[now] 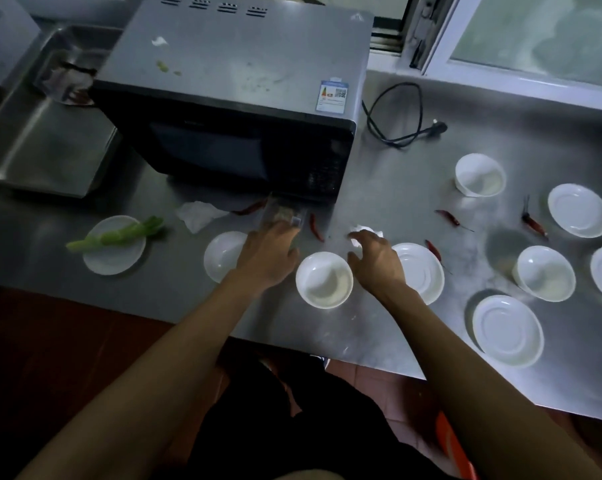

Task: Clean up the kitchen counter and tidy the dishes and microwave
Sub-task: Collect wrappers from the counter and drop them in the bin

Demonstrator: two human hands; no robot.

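A black and silver microwave (237,98) stands on the steel counter (389,188) with its door shut; scraps lie on its top. My left hand (268,254) grips a clear plastic packet (284,213) just in front of the microwave. My right hand (375,254) hovers with fingers spread over a crumpled tissue (365,232). A white bowl (323,278) sits between my hands. White plates (420,271) and bowls (479,174) are scattered across the right of the counter. Red chillies (316,226) lie among them. A plate (114,245) at the left carries a green vegetable (119,233).
A second crumpled tissue (199,214) lies before the microwave. A loose black power cord (399,116) rests behind on the right. A steel sink (43,109) is at the left, and a window frame (500,74) runs along the back right. The counter's front edge is near my body.
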